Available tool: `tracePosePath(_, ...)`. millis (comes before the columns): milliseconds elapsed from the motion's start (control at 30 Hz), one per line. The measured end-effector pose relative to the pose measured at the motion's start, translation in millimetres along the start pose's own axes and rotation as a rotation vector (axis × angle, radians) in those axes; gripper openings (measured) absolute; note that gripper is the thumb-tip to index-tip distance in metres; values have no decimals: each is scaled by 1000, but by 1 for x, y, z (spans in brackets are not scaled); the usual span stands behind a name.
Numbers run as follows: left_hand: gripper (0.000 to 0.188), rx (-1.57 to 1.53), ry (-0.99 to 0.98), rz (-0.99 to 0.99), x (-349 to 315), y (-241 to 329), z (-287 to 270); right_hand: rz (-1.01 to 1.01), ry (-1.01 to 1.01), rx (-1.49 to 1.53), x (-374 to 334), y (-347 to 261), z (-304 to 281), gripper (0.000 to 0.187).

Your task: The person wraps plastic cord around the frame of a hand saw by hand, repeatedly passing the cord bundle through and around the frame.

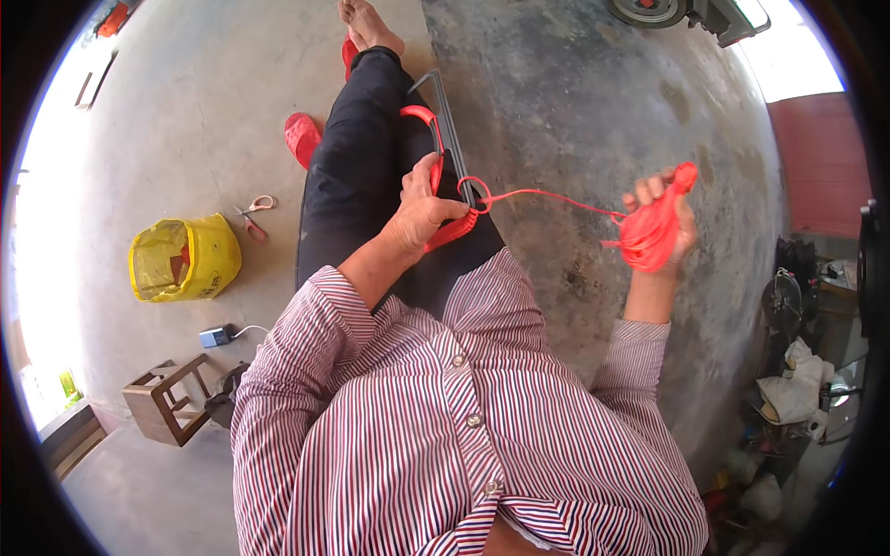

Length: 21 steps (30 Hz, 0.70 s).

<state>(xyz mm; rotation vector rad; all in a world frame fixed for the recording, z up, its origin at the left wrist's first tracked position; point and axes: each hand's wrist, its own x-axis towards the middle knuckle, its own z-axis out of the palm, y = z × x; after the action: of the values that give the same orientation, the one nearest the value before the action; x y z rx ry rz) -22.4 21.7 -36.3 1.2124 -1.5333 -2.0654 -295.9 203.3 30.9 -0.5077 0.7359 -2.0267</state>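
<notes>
My left hand [419, 218] is closed on a dark, narrow rectangular frame [449, 130] resting over my legs. Red cord [452, 232] is wound closely around its near end and along part of its left side. One strand [547, 193] loops by the frame's near right corner and stretches across to my right hand [684, 236]. That hand is held out to the right, its fingers wrapped round a loose bundle of red cord [647, 233]. The frame's far end shows bare dark bars.
On the concrete floor to the left are scissors [252, 219], a yellow bag [215, 264], a small blue box with a white cable [216, 335] and a wooden stool [159, 408]. A red slipper [302, 139] lies by my leg. Clutter [797, 380] lines the right; a vehicle wheel [649, 9] stands far off.
</notes>
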Motion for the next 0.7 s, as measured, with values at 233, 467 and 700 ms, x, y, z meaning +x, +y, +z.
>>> tracePosePath(233, 96, 22, -34, 29, -11, -5, 8, 618, -170, -740, -13, 107, 52, 34)
tracePosePath(467, 96, 60, -24, -1, -13, -2, 9, 512, -36, -530, -5, 90, 68, 27)
tracePosePath(700, 96, 18, -37, 18, -12, -3, 9, 588, 53, -627, -14, 124, 62, 17)
